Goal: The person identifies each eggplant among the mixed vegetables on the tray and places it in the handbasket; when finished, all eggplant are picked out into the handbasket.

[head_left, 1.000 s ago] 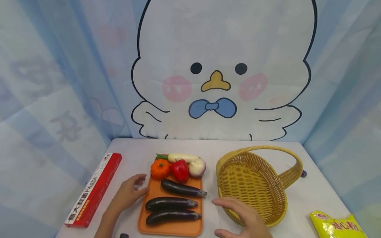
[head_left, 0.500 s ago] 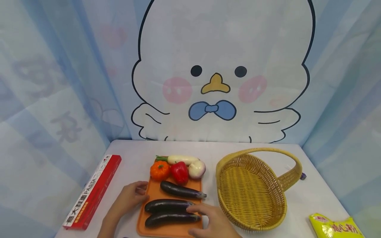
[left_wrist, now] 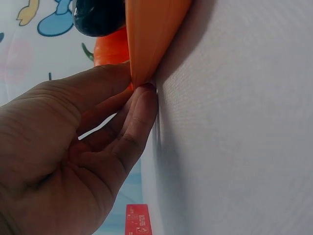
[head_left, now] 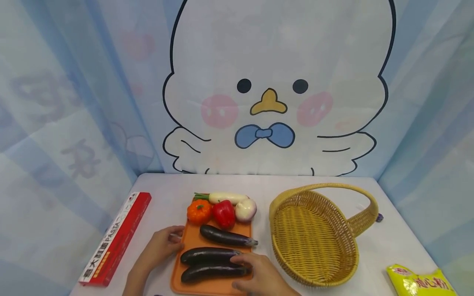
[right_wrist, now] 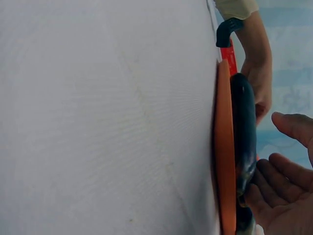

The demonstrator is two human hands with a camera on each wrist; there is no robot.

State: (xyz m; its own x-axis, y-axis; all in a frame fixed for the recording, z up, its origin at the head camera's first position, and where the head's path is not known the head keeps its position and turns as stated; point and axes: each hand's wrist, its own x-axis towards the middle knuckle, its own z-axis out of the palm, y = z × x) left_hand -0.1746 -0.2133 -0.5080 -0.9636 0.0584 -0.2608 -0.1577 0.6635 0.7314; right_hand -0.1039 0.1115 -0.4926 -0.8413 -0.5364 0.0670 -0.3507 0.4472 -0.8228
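Note:
In the head view an orange tray (head_left: 192, 235) bears three dark eggplants: a front one (head_left: 207, 273), a middle one (head_left: 207, 255) and a rear one (head_left: 226, 237). My left hand (head_left: 160, 248) pinches the tray's left edge; the left wrist view shows the thumb (left_wrist: 98, 83) against the rim and fingertips beneath it. At the stem ends of the two nearer eggplants is my right hand (head_left: 261, 274). In the right wrist view its fingers (right_wrist: 274, 183) reach an eggplant's (right_wrist: 244, 127) stem end, thumb held apart. That hand partly hides the stems in the head view.
Toward the tray's back lie an orange pumpkin (head_left: 199, 211), a red bell pepper (head_left: 224, 214), a white radish (head_left: 227, 197) and a purple-white turnip (head_left: 245, 210). A wicker basket (head_left: 311, 242) stands right, a red pasta box (head_left: 116, 238) left, a yellow packet (head_left: 420, 281) front right.
My right hand has moved left from in front of the basket to the eggplants' stem ends. My left hand has come to the tray's left edge and stays there.

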